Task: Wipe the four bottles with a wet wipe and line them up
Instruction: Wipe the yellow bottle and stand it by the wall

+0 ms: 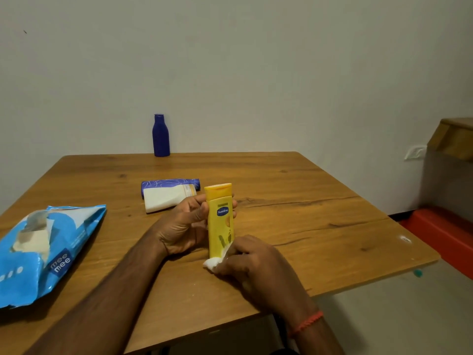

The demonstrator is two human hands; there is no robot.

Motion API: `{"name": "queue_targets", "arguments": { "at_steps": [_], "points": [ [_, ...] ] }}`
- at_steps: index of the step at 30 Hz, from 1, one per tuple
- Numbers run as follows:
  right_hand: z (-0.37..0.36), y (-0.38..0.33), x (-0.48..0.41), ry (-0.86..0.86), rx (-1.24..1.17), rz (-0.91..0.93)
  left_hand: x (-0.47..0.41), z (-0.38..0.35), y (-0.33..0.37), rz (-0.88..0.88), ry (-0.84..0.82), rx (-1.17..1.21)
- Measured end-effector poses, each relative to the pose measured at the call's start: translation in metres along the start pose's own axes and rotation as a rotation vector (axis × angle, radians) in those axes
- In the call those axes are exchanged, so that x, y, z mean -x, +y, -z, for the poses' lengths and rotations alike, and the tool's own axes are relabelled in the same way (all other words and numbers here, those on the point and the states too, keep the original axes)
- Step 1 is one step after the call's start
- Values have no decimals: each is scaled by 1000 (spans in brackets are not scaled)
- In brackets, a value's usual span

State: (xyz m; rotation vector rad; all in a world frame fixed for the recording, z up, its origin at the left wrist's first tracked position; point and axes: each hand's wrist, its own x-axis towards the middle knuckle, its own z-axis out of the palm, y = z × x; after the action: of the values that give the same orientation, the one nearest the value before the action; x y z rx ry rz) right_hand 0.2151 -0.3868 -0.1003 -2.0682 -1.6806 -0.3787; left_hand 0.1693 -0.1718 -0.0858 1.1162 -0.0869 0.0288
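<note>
Bench (294, 201) of wood grain, viewed from the head camera, set against a plain pale wall. Yellow bottle (221, 219) is held upright near the bench centre, cap uppermost, a blue oval label facing the camera. Left hand (184, 226) is wrapped around the upper half of this bottle; thumb is seen on the front face and fingers (234, 207) are curled closed round the far side. Right hand (256, 265) is closed on a bunched white wet wipe (215, 261), which is pressed against the lower front of the yellow bottle; a red thread band (307, 322) is worn at that wrist. White bottle (166, 198) is lying on its side just behind the left hand, and a purple patterned bottle (170, 184) is lying on its side touching it on the far side. Dark blue bottle (161, 135) is standing upright at the far edge of the bench, well apart from the others; no cap is seen on its neck. Blue wipes pack (46, 252) is lying at the left of the bench, flap torn open, white wipes showing inside.
</note>
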Motion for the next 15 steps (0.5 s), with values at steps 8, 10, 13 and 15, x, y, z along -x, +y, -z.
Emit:
{"name": "queue_targets", "arguments": {
  "at_steps": [8, 10, 13, 15],
  "points": [
    [34, 11, -19, 488, -709, -321, 2, -2, 3, -92, 68, 38],
    [45, 12, -26, 584, -797, -340, 1, -5, 5, -110, 85, -45],
    [56, 13, -38, 631, -752, -326, -1, -7, 5, -91, 62, -192],
    [59, 10, -44, 612, -649, -301, -2, -7, 3, -75, 36, -232]
  ]
}}
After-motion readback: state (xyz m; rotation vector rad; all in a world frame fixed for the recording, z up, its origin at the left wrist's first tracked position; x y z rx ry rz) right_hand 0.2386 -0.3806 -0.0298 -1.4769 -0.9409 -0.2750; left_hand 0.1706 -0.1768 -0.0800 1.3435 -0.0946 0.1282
